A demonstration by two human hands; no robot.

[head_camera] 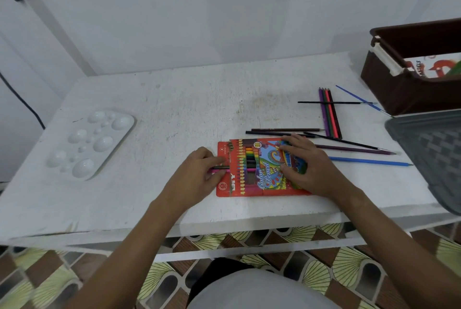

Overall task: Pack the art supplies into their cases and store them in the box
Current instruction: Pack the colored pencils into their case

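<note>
On our white bench (174, 114) lie a paint palette (91, 142) near its left edge, a pencil case (259, 169) by the front edge, loose pencils (330, 114) and a brown box (409, 79) at the right.

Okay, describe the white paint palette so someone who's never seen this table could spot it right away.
Start at the white table and go to its left end, far from the pencil case. The paint palette lies flat there, alone: a white rounded tray with round wells of several sizes.
</note>
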